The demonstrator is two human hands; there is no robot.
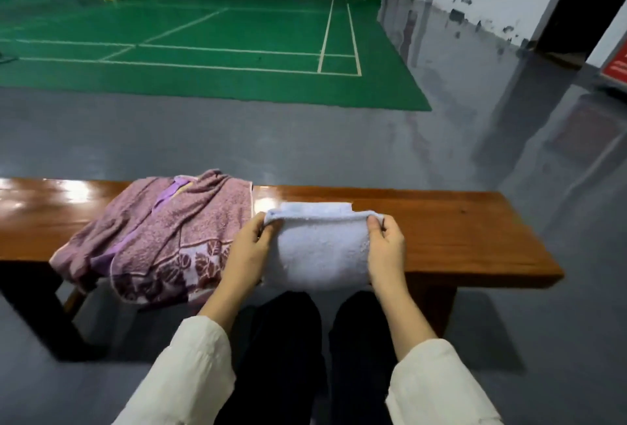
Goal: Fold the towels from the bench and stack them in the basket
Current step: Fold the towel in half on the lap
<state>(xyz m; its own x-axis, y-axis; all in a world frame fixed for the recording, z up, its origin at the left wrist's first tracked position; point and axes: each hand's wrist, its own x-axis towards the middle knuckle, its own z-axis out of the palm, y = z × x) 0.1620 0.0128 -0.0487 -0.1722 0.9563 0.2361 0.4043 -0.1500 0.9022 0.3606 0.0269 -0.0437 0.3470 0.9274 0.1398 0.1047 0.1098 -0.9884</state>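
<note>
Head camera, looking down at a glossy wooden bench (458, 231) that runs across the view. A pale white towel (319, 251) lies on the bench's middle, its near part draping over the bench's front edge. The left hand (249, 248) pinches the left end of the towel's raised fold, thumb on top, fingers curled beneath. The right hand (385, 248) pinches the right end the same way. Both arms wear cream sleeves (190, 363). On the bench, just left of the white towel, a pink patterned towel (163, 231) sits rumpled, one end hanging off the front. Beyond the bench lie grey floor and a green court (203, 51).
</note>
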